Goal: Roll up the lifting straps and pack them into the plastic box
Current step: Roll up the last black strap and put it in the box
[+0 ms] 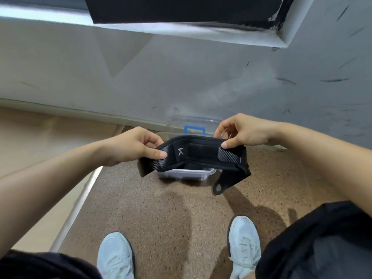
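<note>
My left grip [132,146] and right grip [245,131] each pinch one end of a black lifting strap [199,156], holding it stretched in the air between them. Just below it, the clear plastic box [187,174] sits on the speckled floor [161,208] near the wall (its blue-latched lid [193,121] stands open behind).

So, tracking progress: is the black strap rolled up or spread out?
Spread out. The lifting strap is stretched flat between the left hand and right hand, each pinching an end, above the plastic box.
</note>
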